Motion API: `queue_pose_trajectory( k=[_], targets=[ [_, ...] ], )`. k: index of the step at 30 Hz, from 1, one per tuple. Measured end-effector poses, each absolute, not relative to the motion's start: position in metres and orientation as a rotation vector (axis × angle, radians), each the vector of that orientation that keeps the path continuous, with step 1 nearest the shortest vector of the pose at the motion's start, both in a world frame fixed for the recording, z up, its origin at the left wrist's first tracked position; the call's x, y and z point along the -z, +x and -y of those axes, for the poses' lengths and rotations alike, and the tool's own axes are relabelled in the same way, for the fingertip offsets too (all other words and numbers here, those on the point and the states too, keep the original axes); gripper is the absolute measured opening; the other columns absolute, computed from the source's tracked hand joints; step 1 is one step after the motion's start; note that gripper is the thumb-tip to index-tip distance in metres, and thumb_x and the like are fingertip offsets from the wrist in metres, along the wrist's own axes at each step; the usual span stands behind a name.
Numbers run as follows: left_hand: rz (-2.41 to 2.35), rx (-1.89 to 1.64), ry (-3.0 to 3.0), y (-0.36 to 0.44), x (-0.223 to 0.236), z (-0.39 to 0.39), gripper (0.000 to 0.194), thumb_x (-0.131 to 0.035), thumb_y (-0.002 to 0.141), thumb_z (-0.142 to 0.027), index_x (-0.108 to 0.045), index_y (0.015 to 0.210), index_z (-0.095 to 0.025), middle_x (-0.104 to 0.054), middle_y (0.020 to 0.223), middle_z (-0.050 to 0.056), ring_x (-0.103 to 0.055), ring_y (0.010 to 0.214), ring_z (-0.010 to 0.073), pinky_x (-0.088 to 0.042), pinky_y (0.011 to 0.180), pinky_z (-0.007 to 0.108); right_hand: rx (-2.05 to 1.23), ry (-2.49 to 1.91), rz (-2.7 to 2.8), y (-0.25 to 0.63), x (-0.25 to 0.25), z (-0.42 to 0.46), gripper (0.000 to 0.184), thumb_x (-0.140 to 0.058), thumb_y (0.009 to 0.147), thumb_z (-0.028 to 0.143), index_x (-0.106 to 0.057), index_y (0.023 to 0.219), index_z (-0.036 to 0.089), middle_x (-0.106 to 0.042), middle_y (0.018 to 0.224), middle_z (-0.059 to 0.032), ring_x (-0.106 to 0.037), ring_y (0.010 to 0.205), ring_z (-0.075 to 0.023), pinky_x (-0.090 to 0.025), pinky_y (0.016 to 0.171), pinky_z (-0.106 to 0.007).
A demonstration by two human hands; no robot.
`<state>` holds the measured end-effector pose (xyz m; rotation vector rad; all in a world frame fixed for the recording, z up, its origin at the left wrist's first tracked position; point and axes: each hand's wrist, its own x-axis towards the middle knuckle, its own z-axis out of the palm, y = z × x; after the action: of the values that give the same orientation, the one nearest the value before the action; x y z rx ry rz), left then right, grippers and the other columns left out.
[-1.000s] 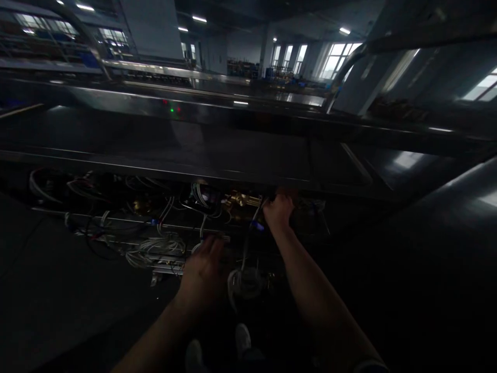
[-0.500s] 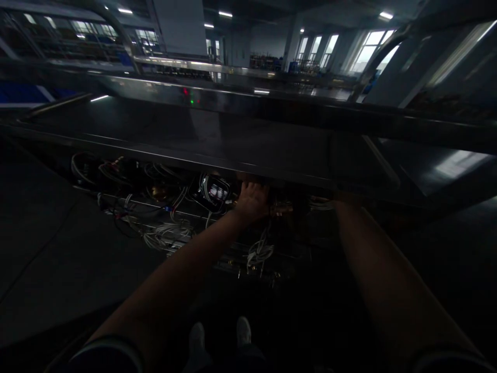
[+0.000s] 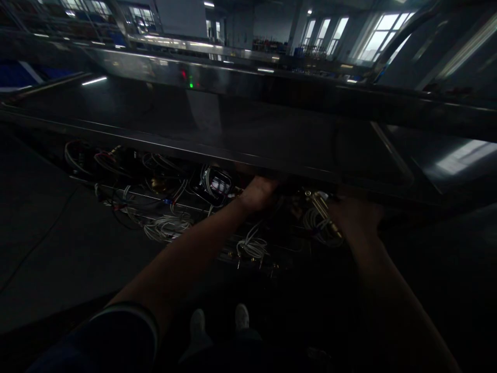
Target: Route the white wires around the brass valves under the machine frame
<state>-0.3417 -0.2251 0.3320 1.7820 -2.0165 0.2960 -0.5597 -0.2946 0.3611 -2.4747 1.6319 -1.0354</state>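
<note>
Under the front lip of a dark, flat metal panel (image 3: 248, 122), my left hand (image 3: 259, 192) reaches in, and the panel and shadow hide its fingers. A black-framed round-cornered part (image 3: 216, 186) with a shiny face sits just left of that hand. My right hand (image 3: 356, 215) is farther right, dim and blurred, and appears closed on the end of a brass fitting (image 3: 325, 211) with two thin parallel tubes. A loop of pale cable (image 3: 316, 228) hangs by the fitting.
Coiled pale wires (image 3: 169, 227) lie along the rails at left, with a second coil (image 3: 252, 247) lower in the middle. A brass part (image 3: 157, 185) shows among them. A shiny metal rail (image 3: 217, 49) runs behind the panel. My shoes (image 3: 241, 317) are below.
My right hand has come out from under the panel's edge, and the brass fitting with its cable loop now shows beside it. My left hand has reached slightly deeper, hiding its fingers.
</note>
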Motion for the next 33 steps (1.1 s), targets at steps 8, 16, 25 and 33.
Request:
queue_pose_trajectory(
  k=[8,16,25,33],
  targets=[
    [1.963,-0.313,1.85,-0.334,-0.303,0.224,0.03,-0.039,0.083,-0.007,-0.06,0.103,-0.01,-0.062,0.109,0.013,-0.053,0.105,0.0253,-0.041,0.093,0.041,0.79,-2.171,-1.891,-0.586,-0.364,0.238,0.038,-0.067,0.058,0.042,-0.065,0.089,0.019,-0.067,0.086,-0.0122,-0.063,0.082,-0.0333,-0.047,0.069,-0.046],
    [1.815,-0.401,1.509,-0.349,-0.267,0.18,0.029,-0.04,0.084,-0.011,-0.056,0.109,-0.012,-0.055,0.12,0.012,-0.041,0.124,0.0226,-0.034,0.106,0.044,0.888,-1.913,-1.913,-0.605,-0.373,0.228,0.032,-0.072,0.05,0.035,-0.064,0.078,0.021,-0.067,0.081,-0.0064,-0.063,0.08,-0.0295,-0.047,0.07,-0.043],
    [1.989,-0.048,1.207,-0.414,-0.238,0.149,0.039,-0.048,0.083,-0.014,-0.048,0.122,-0.015,-0.054,0.127,0.011,-0.045,0.123,0.0179,-0.041,0.101,0.036,0.82,-2.011,-2.023,-0.601,-0.381,0.227,0.028,-0.072,0.047,0.037,-0.061,0.068,0.022,-0.064,0.069,-0.0052,-0.061,0.067,-0.0274,-0.047,0.061,-0.042],
    [1.732,0.971,1.2,-0.469,-0.254,0.149,0.027,-0.07,0.072,-0.028,-0.065,0.095,-0.015,-0.066,0.109,0.009,-0.057,0.11,0.0238,-0.047,0.092,0.036,0.659,-2.215,-2.144,-0.585,-0.389,0.227,0.034,-0.069,0.055,0.04,-0.066,0.083,0.021,-0.067,0.076,-0.012,-0.063,0.075,-0.0349,-0.045,0.064,-0.045]
  ],
)
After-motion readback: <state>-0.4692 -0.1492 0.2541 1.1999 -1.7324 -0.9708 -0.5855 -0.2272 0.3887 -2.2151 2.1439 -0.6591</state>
